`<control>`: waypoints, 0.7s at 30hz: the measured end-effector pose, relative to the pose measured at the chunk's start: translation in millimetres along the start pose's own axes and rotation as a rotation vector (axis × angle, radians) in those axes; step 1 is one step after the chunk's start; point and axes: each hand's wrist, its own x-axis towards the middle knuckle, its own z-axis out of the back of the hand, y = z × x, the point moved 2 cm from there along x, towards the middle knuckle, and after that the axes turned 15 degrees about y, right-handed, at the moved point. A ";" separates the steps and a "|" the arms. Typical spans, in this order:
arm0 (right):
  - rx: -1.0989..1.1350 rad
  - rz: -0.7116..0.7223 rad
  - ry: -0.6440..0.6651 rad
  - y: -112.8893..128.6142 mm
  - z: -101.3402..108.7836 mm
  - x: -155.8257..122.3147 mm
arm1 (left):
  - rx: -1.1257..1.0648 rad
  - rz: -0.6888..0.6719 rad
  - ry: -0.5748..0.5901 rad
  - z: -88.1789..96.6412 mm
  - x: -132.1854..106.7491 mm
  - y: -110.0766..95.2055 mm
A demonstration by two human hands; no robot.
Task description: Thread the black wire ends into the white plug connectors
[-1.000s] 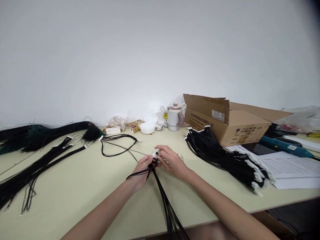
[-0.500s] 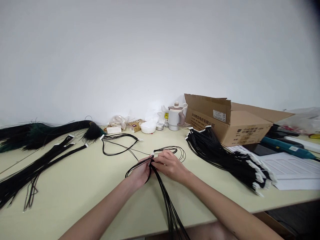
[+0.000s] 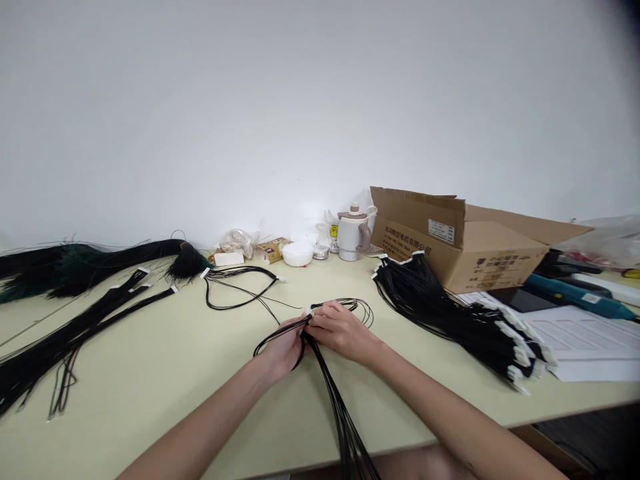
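At the middle of the table, my left hand (image 3: 285,347) and my right hand (image 3: 343,330) meet, both closed on a black wire harness (image 3: 334,400). A white connector (image 3: 308,311) pokes up between the fingertips; the exact grip on it is hidden. Some wires loop around my left hand, others curl on the table beyond my right hand, and a long bundle hangs down over the table's front edge. Behind and to the left lies a looped black harness (image 3: 240,308) with white connectors at its ends.
Black harnesses (image 3: 440,307) with white connectors are piled at right, before an open cardboard box (image 3: 500,260). More wire bundles (image 3: 75,333) lie at left. A lidded mug (image 3: 350,237) and white bowl (image 3: 297,253) stand near the wall. Papers (image 3: 585,340) and a teal tool (image 3: 580,297) lie far right.
Both hands stay together on the harness, with only slight finger movement around the connector. The whole view has shifted a little.
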 end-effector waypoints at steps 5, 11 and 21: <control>0.214 -0.167 -0.013 -0.4 4.7 -0.1 | -0.007 0.028 -0.032 -2.7 0.5 -2.4; 0.396 -0.262 -0.013 1.1 9.8 0.7 | 0.010 0.046 0.083 -10.6 -2.8 -6.5; 0.436 -0.307 0.002 1.5 8.2 1.1 | -0.012 0.002 0.132 -7.7 -2.2 -6.0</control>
